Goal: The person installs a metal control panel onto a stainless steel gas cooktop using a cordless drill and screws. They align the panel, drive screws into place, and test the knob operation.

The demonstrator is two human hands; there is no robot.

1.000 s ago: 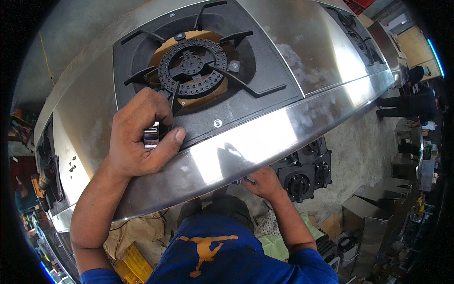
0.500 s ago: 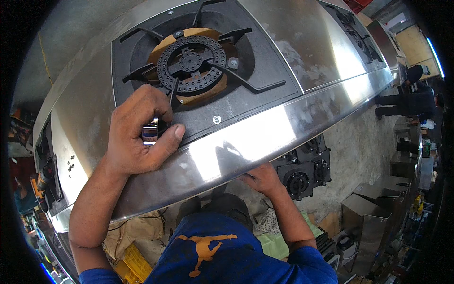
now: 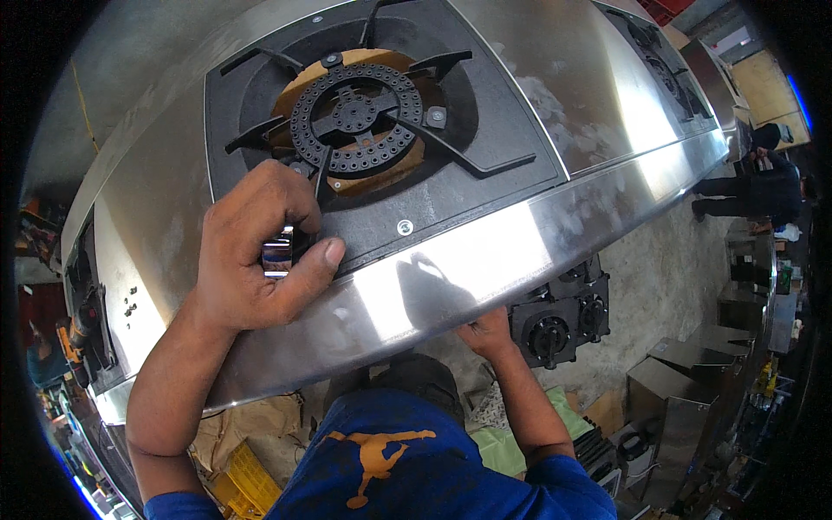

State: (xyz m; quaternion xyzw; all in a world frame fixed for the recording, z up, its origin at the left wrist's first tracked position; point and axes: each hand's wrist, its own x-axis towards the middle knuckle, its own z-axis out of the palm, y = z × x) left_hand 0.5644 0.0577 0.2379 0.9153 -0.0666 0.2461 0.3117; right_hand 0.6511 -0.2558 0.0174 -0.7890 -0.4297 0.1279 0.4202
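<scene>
- Stainless steel is filling most of the frame: we are leaning over a long commercial stove body (image 3: 485,260), with a black burner pan (image 3: 485,130) set into its top in the upper centre.
- Our left hand (image 3: 251,251) is curling around a small shiny metal piece (image 3: 277,253), thumb and fingers pinching it at the pan's lower left edge, just beside the ringed cast-iron burner (image 3: 355,117).
- Our right hand (image 3: 490,331) is reaching under the front lip of the stove at lower centre; its fingers are tucked out of sight, so we cannot tell whether it is gripping anything.
- We are judging this as a fastening step: one hand working the fitting from above, the other steadying something beneath. The next move is calling for a firm, aligned hold from both sides.
- We are not making out what the shiny piece is, since the fingers are covering most of it.
- Black valve knobs (image 3: 563,325) are showing under the lip at centre right; the bending rim is blurring the far stove end.
</scene>
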